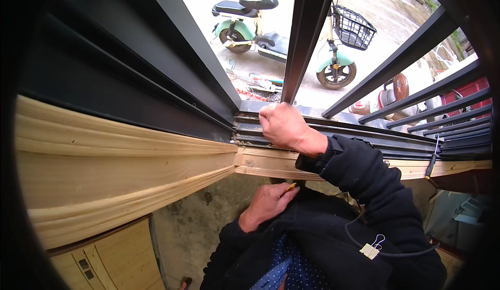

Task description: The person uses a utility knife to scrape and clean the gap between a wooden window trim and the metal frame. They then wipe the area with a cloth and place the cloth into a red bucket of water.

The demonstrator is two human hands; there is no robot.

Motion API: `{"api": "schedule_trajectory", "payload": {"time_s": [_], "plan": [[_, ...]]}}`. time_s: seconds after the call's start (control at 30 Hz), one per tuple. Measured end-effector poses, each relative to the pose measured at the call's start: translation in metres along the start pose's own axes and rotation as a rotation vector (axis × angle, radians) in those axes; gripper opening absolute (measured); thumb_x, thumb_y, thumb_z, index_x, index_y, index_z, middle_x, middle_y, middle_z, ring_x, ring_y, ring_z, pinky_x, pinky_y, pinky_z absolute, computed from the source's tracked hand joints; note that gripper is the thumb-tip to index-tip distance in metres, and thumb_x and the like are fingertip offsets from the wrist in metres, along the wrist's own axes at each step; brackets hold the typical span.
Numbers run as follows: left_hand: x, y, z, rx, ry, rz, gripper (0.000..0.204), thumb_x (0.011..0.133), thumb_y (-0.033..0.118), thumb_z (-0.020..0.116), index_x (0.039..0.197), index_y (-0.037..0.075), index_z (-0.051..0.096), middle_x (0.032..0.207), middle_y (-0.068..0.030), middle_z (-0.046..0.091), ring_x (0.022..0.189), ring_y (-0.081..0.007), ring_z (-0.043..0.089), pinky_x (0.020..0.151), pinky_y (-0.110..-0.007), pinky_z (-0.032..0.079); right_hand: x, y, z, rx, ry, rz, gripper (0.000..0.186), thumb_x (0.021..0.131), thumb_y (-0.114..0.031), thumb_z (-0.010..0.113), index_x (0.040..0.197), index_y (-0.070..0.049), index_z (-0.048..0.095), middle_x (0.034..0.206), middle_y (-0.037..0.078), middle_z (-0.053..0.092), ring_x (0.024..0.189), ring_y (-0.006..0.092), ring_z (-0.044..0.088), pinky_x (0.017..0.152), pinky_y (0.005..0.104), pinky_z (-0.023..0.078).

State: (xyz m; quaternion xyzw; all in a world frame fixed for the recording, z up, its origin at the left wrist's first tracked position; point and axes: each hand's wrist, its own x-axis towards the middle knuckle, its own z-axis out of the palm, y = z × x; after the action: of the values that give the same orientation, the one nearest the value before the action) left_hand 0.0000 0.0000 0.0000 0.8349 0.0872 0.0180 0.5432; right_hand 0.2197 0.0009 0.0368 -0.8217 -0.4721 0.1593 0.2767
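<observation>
My right hand (282,126) is closed over the dirty window track (247,130), at the foot of a dark vertical bar (300,40); its curled fingers hide whatever they hold. Lower down, beside the wooden sill (263,160), my left hand (265,204) is closed on a small yellow-orange object (290,188), held close to my dark jacket. A screwdriver (431,165) with a black and yellow handle rests at the right part of the sill, away from both hands.
The dark frame (104,55) and wide wooden trim (114,175) fill the left. Several bars (385,61) slant across the right. Outside stand a scooter (276,45) and red containers (458,97). Below are concrete floor (177,217) and a wooden cabinet (114,259).
</observation>
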Motion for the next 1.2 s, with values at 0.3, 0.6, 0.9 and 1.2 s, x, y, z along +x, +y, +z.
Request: {"api": "schedule_trajectory", "payload": {"time_s": [0.3, 0.6, 0.9, 1.2], "plan": [[-0.001, 0.000, -0.009, 0.021, 0.029, 0.011, 0.022, 0.100, 0.024, 0.071, 0.088, 0.005, 0.069, 0.078, -0.0183, 0.068, 0.072, -0.0414, 0.068, 0.061, -0.048, 0.052, 0.002, -0.003, -0.003, 0.307, 0.041, 0.021, 0.026, 0.093, -0.014, 0.055, 0.078, 0.001, 0.071, 0.079, 0.028, 0.067, 0.076, 0.0478, 0.068, 0.074, 0.0528, 0.057], [-0.005, 0.001, -0.003, 0.013, 0.027, -0.011, 0.024, 0.101, 0.025, 0.070, 0.087, 0.005, 0.069, 0.078, -0.0183, 0.068, 0.073, -0.0417, 0.067, 0.061, -0.048, 0.052, -0.009, -0.002, -0.011, 0.292, 0.026, 0.001, 0.024, 0.094, -0.014, 0.055, 0.081, 0.001, 0.069, 0.082, 0.027, 0.067, 0.079, 0.0480, 0.067, 0.073, 0.0528, 0.055], [-0.005, 0.002, -0.002, -0.017, 0.062, 0.011, 0.024, 0.099, 0.019, 0.073, 0.084, 0.002, 0.067, 0.073, -0.0202, 0.061, 0.064, -0.0404, 0.061, 0.057, -0.042, 0.048, -0.013, 0.004, -0.010, 0.243, 0.071, -0.090, 0.021, 0.095, -0.014, 0.057, 0.082, 0.000, 0.066, 0.082, 0.026, 0.066, 0.080, 0.0485, 0.065, 0.070, 0.0543, 0.052], [-0.004, -0.003, 0.000, -0.003, 0.060, 0.005, 0.021, 0.098, 0.019, 0.073, 0.086, 0.001, 0.068, 0.076, -0.0211, 0.064, 0.068, -0.0425, 0.064, 0.058, -0.044, 0.050, -0.026, 0.004, -0.004, 0.105, 0.158, -0.277, 0.013, 0.091, -0.010, 0.060, 0.080, -0.004, 0.059, 0.075, 0.019, 0.065, 0.073, 0.0427, 0.067, 0.063, 0.0504, 0.054]]}}
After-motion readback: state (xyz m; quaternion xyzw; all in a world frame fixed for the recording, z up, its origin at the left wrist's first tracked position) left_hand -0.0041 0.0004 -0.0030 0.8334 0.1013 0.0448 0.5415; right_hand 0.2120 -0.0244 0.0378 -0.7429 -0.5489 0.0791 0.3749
